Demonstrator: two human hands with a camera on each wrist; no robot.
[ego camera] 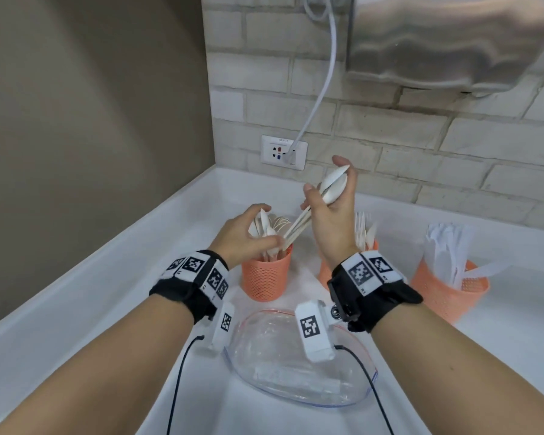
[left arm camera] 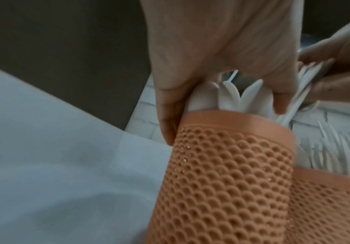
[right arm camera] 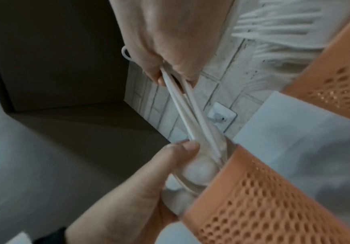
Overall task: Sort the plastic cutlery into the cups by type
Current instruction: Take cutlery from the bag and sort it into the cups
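Note:
Three orange mesh cups stand in a row. The left cup (ego camera: 266,277) holds white spoons (left arm camera: 230,95), the middle cup (ego camera: 323,273) forks (ego camera: 363,227), and the right cup (ego camera: 446,293) knives (ego camera: 446,246). My left hand (ego camera: 264,227) grips the spoon heads above the left cup's rim (left arm camera: 222,118), its fingers (left arm camera: 282,99) and thumb wrapped around them. My right hand (ego camera: 324,180) is raised behind that cup and grips a bunch of spoons (ego camera: 335,183). Their handles (right arm camera: 190,115) slant down into the left cup, beside my left hand's thumb.
A clear zip bag (ego camera: 296,365) lies on the white counter (ego camera: 107,293) in front of the cups. A brown wall stands at the left and a brick wall behind, with an outlet (ego camera: 283,152) and a cable (ego camera: 322,89). A metal appliance (ego camera: 453,36) hangs at upper right.

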